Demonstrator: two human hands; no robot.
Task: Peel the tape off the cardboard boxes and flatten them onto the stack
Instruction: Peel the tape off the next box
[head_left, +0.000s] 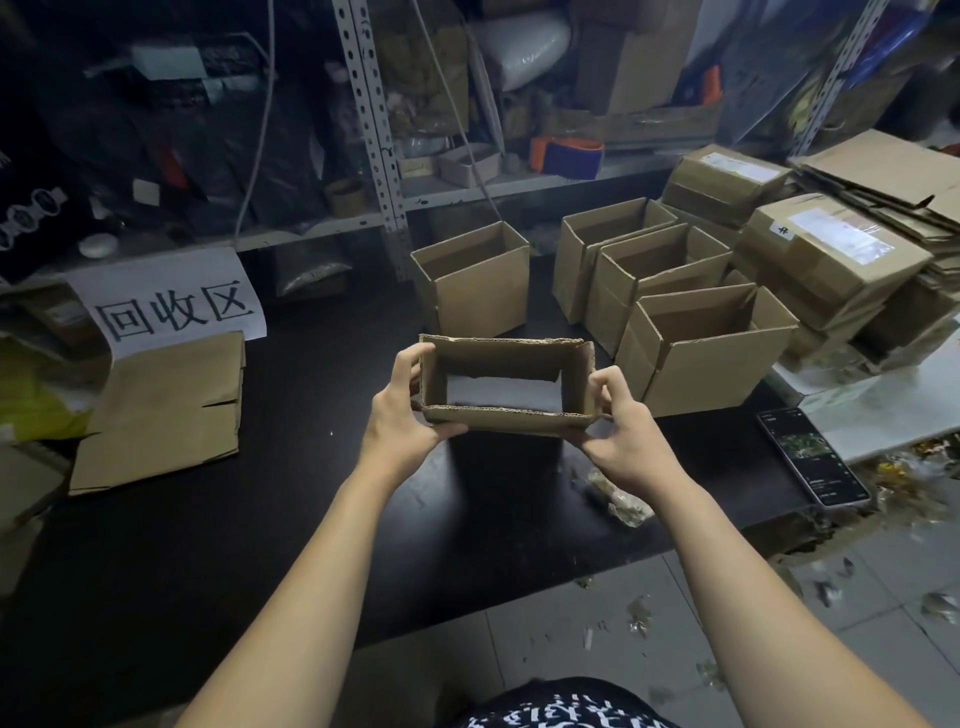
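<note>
I hold a small brown cardboard box (506, 418) above the black table (311, 519), open at top and bottom so the table shows through it. My left hand (402, 410) grips its left end, fingers curled over the rim. My right hand (623, 431) grips its right end, thumb and fingers pinching the wall. A stack of flattened cardboard (166, 415) lies at the left of the table, below a paper sign (176, 306). Crumpled tape (618, 499) lies on the table under my right forearm.
Several open empty boxes (696, 348) stand behind and to the right, with another one (472, 280) at centre back. Sealed boxes (831, 254) and flattened cardboard (893, 176) pile at the far right. A phone (810, 457) lies near the table's right edge. Metal shelving (374, 130) runs behind.
</note>
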